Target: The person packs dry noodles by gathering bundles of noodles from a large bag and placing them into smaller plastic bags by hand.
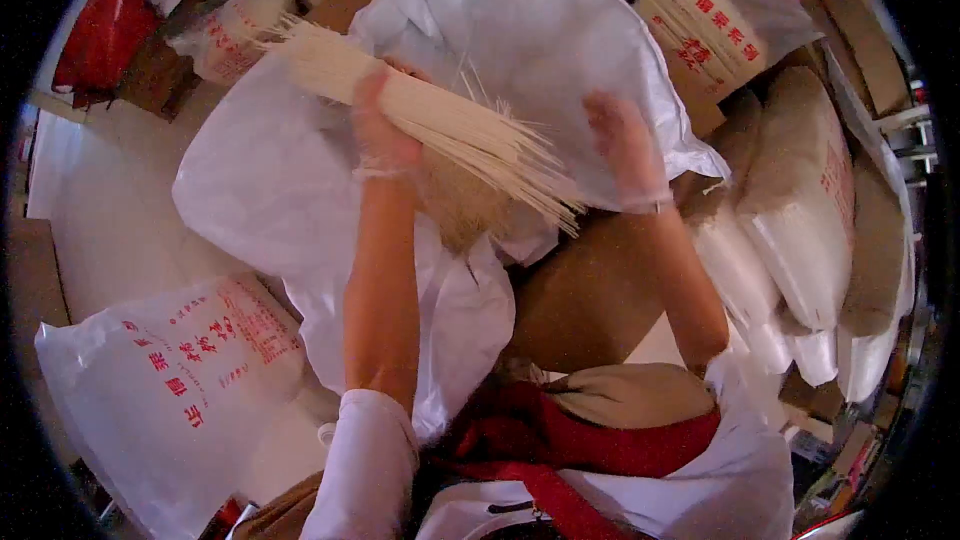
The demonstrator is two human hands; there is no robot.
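My left hand (pixel 388 135) is closed around a thick bundle of pale dried noodles (pixel 450 120). The bundle slants down to the right, and its loose strand ends fan out at the lower right. To the right of it, my right hand (pixel 625 145) is raised apart from the noodles, slightly blurred, with its fingers loosely spread and nothing seen in them. Both hands seem to wear thin clear gloves. Beneath them spreads a large white sack (pixel 260 160) with its mouth open. More noodles (pixel 460 202) show inside it, partly hidden by the bundle.
A clear printed bag (pixel 200 370) lies at the lower left. Several filled noodle bags (pixel 800 200) lean together at the right. Another printed noodle pack (pixel 700 25) is at the upper right. A red bag (pixel 105 30) and cardboard sit at the upper left.
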